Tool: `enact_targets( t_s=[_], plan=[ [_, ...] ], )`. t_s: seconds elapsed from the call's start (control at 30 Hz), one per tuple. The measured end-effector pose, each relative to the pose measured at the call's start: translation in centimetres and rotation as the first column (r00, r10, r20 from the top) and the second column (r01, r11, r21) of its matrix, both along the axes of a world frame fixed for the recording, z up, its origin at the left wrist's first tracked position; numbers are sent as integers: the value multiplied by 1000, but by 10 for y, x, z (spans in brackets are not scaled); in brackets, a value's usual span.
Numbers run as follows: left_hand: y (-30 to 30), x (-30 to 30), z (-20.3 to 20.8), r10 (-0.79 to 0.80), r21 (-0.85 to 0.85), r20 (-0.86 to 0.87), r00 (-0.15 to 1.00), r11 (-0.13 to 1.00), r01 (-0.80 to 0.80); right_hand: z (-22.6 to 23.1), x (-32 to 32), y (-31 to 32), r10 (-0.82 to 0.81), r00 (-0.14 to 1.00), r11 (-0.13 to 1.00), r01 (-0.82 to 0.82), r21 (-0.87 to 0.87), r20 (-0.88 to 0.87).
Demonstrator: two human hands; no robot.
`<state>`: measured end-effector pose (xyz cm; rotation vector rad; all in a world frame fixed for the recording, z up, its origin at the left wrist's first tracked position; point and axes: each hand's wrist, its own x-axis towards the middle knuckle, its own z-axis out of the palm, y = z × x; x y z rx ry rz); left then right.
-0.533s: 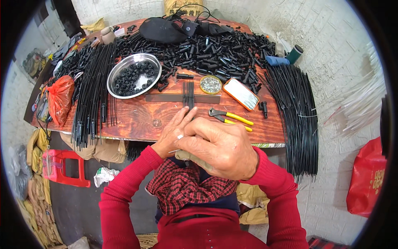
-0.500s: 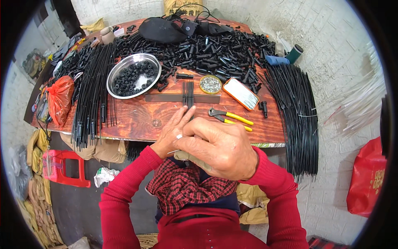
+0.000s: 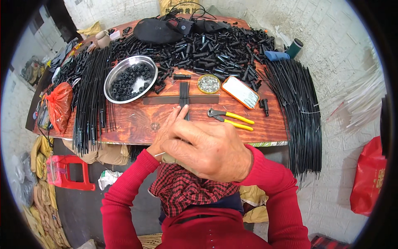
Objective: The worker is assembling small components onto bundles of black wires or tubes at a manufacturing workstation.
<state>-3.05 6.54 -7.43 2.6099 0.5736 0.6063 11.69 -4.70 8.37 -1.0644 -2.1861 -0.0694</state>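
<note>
My left hand [image 3: 162, 133] rests at the table's near edge, fingers forward over a small row of thin black rods [image 3: 184, 90]. The rods lie across a flat dark bar [image 3: 161, 100], their near ends hidden under my hands. Its thumb is covered, but the hand seems to grip the rods. My right hand [image 3: 205, 147] is closed just above and in front of it, thumb and fingers bent together. From beneath the right hand a thin pale pin [image 3: 159, 155] pokes out leftward, beside a khaki patch [image 3: 168, 158] that I cannot make out.
Yellow-handled pincers [image 3: 237, 120], a round tin of small metal bits [image 3: 208, 84] and an orange-rimmed tray [image 3: 241, 92] lie to the right. A steel bowl [image 3: 108, 97] holds black rings. Long black rods hang off both sides [image 3: 296, 120]; black tubular parts [image 3: 199, 54] pile behind.
My right hand has shifted left across my left hand, covering more of it, and the pale pin has moved along. The whole view has shifted slightly.
</note>
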Motion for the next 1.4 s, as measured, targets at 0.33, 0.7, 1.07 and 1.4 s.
enact_targets(
  t_s=[0.33, 0.7, 1.07, 1.4],
  plan=[
    [6, -2, -16, -75, 88, 15, 997, 993, 74, 29, 30, -2, -34, 998, 999, 33, -5, -47],
    [3, -3, -14, -76, -33, 89, 993, 996, 79, 15, 26, -7, -72, 984, 996, 64, -56, -165],
    [9, 5, -14, -65, 137, 35, 997, 989, 60, -66, 36, 3, -164, 945, 838, -17, -545, -282],
    [13, -14, -8, -26, 117, -7, 1000, 993, 27, -105, -6, 22, -61, 983, 955, 6, -297, -176]
  ],
)
